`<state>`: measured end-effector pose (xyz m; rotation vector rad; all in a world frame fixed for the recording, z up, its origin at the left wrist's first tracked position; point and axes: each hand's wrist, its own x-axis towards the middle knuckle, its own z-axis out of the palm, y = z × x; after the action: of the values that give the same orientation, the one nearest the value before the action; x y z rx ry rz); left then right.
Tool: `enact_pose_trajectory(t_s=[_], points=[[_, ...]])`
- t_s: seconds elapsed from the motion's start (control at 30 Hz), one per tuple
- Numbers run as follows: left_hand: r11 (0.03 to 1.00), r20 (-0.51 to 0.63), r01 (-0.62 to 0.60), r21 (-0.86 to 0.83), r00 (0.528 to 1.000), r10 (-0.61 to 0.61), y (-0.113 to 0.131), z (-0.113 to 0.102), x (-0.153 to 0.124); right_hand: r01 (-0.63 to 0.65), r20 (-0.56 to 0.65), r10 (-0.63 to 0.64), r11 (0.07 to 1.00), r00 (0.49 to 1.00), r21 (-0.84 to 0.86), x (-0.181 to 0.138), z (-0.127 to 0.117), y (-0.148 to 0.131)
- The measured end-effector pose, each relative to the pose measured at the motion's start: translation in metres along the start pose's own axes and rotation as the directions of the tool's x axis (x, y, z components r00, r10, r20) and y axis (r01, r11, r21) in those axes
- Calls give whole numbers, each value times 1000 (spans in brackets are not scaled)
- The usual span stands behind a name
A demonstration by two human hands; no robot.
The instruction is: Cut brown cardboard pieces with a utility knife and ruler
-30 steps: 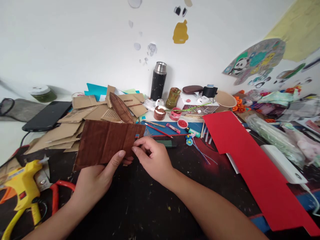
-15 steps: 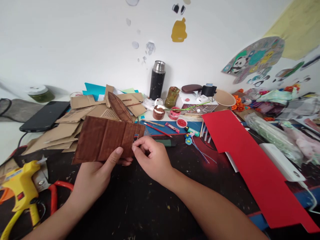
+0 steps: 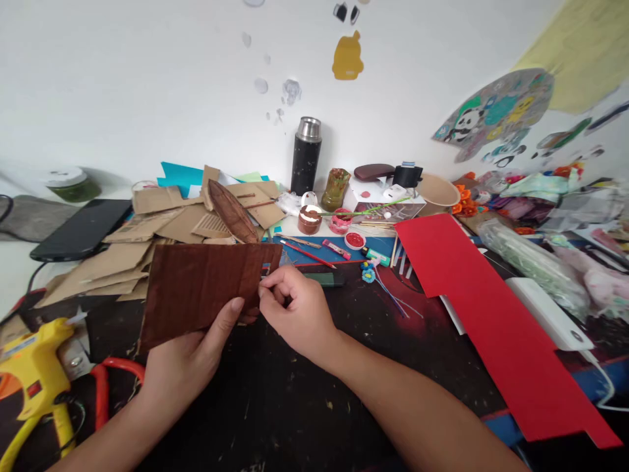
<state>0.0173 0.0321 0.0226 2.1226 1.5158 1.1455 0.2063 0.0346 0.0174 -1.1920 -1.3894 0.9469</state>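
Note:
A flat piece of brown-painted cardboard (image 3: 196, 285), with faint crease lines and a small notch near its upper right corner, is held above the black tabletop. My left hand (image 3: 189, 357) grips it from below, thumb on the front and fingers behind. At its right edge, just under the notch, my right hand (image 3: 297, 308) pinches with thumb and forefinger. Whether those fingertips hold the cardboard's edge or a tiny bit on it, I cannot make out. Behind the cardboard, a brown pointed-oval piece (image 3: 233, 213) leans on the cardboard scraps (image 3: 125, 262).
At left lie a yellow glue gun (image 3: 37, 367) and red-handled pliers (image 3: 101, 393). Red card (image 3: 491, 321) stretches across the right side. A black thermos (image 3: 305, 157), a brown paint pot (image 3: 309, 220) and a red pencil (image 3: 307, 252) are farther back.
The cardboard has tilted, its left end dropping slightly and its folds looking flatter. My right hand keeps its pinch at the right edge. The whole view has shifted a little.

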Motion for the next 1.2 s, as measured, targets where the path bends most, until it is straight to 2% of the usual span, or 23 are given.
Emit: enact_pose_trajectory(t_s=[0.07,0.13,0.2,0.27,0.37,0.43,0.47,0.5,0.57,0.67,0.77,0.93,1.03,1.2], points=[[980,-37,-112,167,992,120,-6,2,-3,-7,-8,7,1000,1000,23,0,1,-1],[945,-48,-214,248,971,233,-12,4,-6,-18,-9,18,999,1000,45,0,2,-2],[931,-32,-284,229,954,299,-18,8,-9,-30,-19,32,997,999,75,0,3,-2],[944,-6,-293,153,955,298,-20,11,-11,-54,-29,57,992,998,118,1,2,-2],[979,-11,-189,82,982,190,-17,12,-8,-89,-48,98,981,994,171,3,-1,-2],[998,-19,-10,57,1000,11,-9,7,-2,-95,-71,111,977,991,192,5,-3,-2],[996,5,93,-8,996,-93,-5,4,2,-94,-85,114,973,990,209,6,-4,-2],[976,27,193,-98,981,-191,0,1,7,-94,-93,117,969,989,230,7,-5,-3],[890,115,386,-244,922,-369,7,-4,14,-100,-89,130,955,988,278,9,-8,-4],[739,174,553,-386,830,-530,10,-7,18,-135,-34,153,940,988,314,11,-12,-4],[610,184,588,-531,783,-594,9,-5,18,-163,22,164,936,986,311,11,-13,-2],[414,193,499,-761,783,-591,15,-3,22,-205,119,179,942,977,267,8,-11,1],[385,214,505,-772,778,-591,18,-2,23,-225,182,183,943,966,246,8,-9,1],[432,227,529,-731,784,-577,14,-2,20,-232,210,167,912,963,339,10,-8,3]])
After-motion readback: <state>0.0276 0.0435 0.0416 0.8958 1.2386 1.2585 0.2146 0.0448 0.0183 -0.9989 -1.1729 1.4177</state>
